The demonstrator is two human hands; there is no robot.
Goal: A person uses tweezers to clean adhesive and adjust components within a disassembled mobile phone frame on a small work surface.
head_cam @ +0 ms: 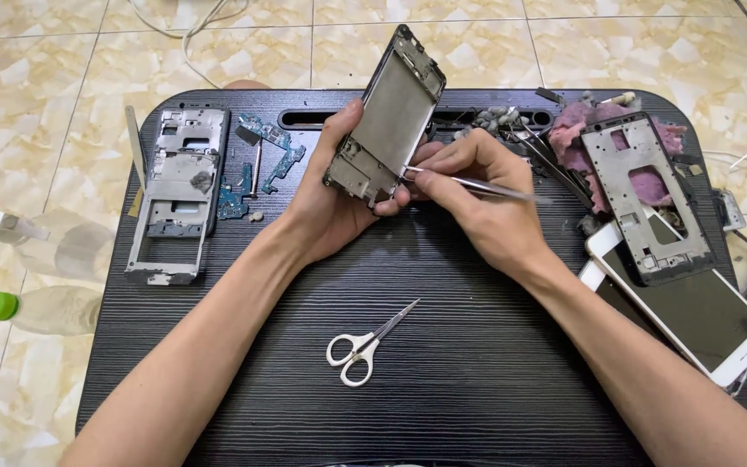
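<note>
Setting: beige marbled floor tiles, with a low black wood-grain lap table (443,363) seen from above.
Left hand: the left hand (332,195) grips a stripped phone frame (386,117), thumb along its near long edge, fingertips wrapped behind; the frame tilts up and away from the palm.
Right hand: the right hand (477,195) pinches metal tweezers (469,184) like a pen, their tips touching the frame's lower edge just beside the left fingertips.
Doing it well: in my judgement, the frame should be held steady and the tweezer tips kept shallow, with light force, so nothing bends or slips toward the left fingers.
Below the wrists: small white-handled scissors (358,346) lie shut, well apart from both hands.
Beyond the left hand: a bare silver frame (179,190) and blue circuit board pieces (261,160).
Beyond the right hand: a dark frame (646,195) over pink cloth (577,138), leaning on a white phone (693,311).
</note>
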